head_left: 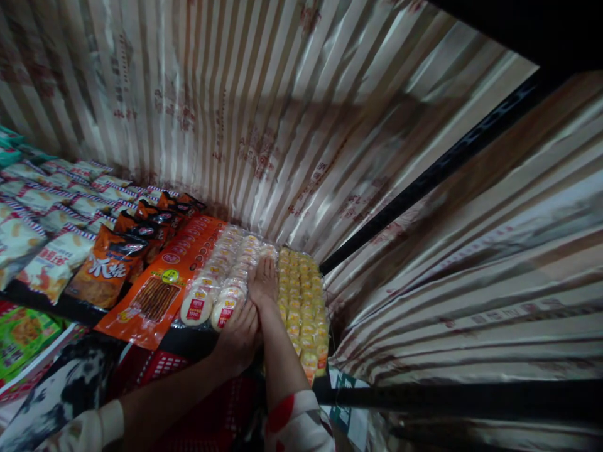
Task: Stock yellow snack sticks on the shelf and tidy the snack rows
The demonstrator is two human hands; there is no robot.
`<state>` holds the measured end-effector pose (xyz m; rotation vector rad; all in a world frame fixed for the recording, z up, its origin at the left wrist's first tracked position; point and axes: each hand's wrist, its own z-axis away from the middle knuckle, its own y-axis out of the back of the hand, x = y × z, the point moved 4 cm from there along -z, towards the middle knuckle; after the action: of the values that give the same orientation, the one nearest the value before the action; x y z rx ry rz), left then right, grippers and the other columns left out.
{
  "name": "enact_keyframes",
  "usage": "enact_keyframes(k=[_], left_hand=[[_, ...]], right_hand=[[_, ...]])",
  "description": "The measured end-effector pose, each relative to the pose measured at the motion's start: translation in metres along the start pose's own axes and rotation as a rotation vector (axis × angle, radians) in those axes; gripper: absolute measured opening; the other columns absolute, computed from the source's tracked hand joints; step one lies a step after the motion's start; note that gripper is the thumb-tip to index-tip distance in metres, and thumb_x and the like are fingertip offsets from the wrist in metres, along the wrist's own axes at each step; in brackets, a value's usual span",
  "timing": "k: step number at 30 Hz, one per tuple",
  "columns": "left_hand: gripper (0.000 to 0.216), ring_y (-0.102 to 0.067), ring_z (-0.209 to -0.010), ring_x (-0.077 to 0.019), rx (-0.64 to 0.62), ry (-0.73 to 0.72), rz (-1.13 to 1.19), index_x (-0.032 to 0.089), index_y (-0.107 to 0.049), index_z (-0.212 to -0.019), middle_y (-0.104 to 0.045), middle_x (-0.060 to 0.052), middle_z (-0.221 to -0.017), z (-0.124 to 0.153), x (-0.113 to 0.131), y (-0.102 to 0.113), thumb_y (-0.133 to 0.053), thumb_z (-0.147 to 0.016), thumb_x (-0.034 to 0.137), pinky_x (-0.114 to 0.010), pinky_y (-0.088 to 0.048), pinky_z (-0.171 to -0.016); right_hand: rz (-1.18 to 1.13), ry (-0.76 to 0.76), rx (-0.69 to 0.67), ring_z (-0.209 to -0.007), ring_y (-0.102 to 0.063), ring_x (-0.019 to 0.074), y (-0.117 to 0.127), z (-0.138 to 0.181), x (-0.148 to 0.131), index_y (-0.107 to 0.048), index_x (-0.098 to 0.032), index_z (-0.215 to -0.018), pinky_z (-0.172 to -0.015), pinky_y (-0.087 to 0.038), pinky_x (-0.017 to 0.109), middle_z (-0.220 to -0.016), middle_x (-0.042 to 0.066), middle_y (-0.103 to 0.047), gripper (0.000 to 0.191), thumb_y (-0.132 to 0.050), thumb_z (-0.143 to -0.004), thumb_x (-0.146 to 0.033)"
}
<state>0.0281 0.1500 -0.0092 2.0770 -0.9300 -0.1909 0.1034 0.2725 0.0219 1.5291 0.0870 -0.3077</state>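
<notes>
Wrapped round white cakes with red labels stand in rows on a dark shelf. My right hand reaches over the row nearest the yellow packs, its fingers laid on the wrapped cakes toward the back. At the front of that row, my left hand is closed, its fingers curled against the cakes; the part it grips is mostly hidden. My two hands touch or nearly touch. Just right of them are rows of small yellow wrapped packs.
Left of the cakes lie a flat orange snack bag, orange-black snack bags and white snack bags. A red basket is below. Striped plastic sheeting hangs behind, and a black bar slants at right.
</notes>
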Motion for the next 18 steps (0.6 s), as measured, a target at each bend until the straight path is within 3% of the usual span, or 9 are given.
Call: enact_keyframes(k=[12,18], left_hand=[[0.043,-0.046,-0.124,-0.0249,0.094,0.041,-0.026,0.007,-0.053,-0.125,-0.057,-0.016,-0.126,-0.012,0.003,0.015,-0.036,-0.092,0.028,-0.046,-0.030,-0.109],[0.045,-0.043,-0.128,-0.0242,0.072,0.060,-0.019,0.007,-0.051,-0.128,-0.053,-0.016,-0.132,-0.007,-0.008,0.023,-0.032,-0.093,0.028,-0.046,-0.029,-0.109]], right_hand=[[0.002,0.021,0.047,-0.142,-0.005,0.0199,0.014,-0.001,-0.006,-0.020,-0.007,-0.146,-0.113,-0.005,0.036,-0.154,0.011,-0.013,0.065,-0.014,-0.095,-0.047],[-0.006,-0.010,-0.052,-0.142,-0.002,0.0205,0.013,0.000,-0.007,-0.017,-0.004,-0.146,-0.114,-0.006,0.038,-0.154,0.013,-0.012,0.068,-0.012,-0.095,-0.048]])
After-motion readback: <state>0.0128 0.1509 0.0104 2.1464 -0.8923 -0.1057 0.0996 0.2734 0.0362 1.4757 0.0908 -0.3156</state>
